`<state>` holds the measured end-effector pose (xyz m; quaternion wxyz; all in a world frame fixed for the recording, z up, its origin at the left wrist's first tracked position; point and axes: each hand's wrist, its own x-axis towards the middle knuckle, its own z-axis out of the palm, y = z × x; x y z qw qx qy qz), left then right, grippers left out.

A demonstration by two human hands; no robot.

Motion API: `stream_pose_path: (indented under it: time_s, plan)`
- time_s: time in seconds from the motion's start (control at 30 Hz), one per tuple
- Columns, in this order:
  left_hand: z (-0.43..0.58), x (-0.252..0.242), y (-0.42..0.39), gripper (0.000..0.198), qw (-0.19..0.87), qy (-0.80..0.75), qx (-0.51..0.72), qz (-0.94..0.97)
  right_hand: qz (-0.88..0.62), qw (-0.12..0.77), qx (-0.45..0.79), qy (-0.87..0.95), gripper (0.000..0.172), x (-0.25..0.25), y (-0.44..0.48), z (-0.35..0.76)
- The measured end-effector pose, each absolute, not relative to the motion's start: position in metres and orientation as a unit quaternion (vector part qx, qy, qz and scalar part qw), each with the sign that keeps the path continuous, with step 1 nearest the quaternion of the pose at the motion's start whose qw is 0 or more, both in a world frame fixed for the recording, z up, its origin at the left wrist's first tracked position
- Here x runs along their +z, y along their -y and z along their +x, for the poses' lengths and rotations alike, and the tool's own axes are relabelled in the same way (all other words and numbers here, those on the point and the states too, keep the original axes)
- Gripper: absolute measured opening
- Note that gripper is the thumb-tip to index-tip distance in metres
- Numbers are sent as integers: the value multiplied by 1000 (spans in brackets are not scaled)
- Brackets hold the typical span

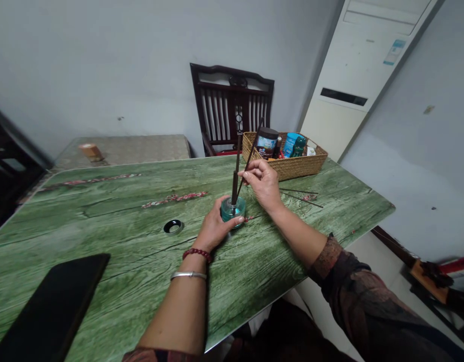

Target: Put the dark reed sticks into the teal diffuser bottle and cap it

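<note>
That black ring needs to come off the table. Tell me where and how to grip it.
Pinch the black ring across its rim from straight above, one finger inside the hole, thumb outside. It lies flat and low on the table, so its sides likely offer little to grasp; the open centre does.

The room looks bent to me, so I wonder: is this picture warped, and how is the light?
Head view: wide-lens warping tilts the tall white floor-standing air conditioner and bows the edges of the green wood-patterned table; light is soft and even; the left hand around the small teal glass bottle and the right hand pinching a thin dark stick look sharp.
</note>
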<state>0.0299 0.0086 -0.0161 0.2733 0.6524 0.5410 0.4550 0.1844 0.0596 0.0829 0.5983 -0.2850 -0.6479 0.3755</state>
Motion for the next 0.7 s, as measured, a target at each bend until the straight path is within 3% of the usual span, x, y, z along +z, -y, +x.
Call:
stream_pose_path:
  time_s: [0.27, 0.5, 0.7]
  plan:
    - [31, -13, -6, 77, 285, -539, 459, 646, -364, 527, 300, 707, 11, 57, -52, 187]
    - [30, -13, -7, 76, 285, -549, 452, 643, -496, 462, 142, 721, 19, 38, -65, 264]
    - [30, -14, -8, 75, 283, -550, 453, 643, -640, 242, -21, 729, 32, 6, -87, 339]
